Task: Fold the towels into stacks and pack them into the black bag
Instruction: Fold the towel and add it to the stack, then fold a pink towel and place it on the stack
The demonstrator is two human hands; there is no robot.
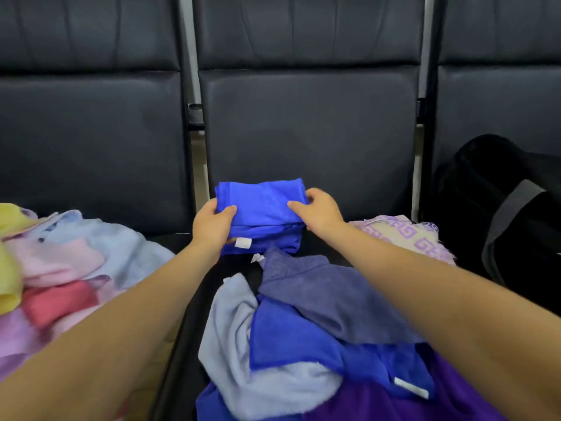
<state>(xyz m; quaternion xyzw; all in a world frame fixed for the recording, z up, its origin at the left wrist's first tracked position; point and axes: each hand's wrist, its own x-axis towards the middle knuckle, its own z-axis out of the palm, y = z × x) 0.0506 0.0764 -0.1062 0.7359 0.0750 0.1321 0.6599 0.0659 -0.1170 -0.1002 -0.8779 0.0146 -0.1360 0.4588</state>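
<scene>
Holding the folded blue towel point(261, 208) in the middle of the frame, the left hand point(212, 227) and right hand point(318, 209) grip its two sides with curled fingers. The black bag point(498, 208) sits at the right edge.

Row of dark padded seats point(309, 123)

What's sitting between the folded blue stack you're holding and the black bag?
In the head view, a patterned lilac-and-cream towel lies on the seat between the folded blue stack and the black bag; the right hand grips the stack's near side.
</scene>
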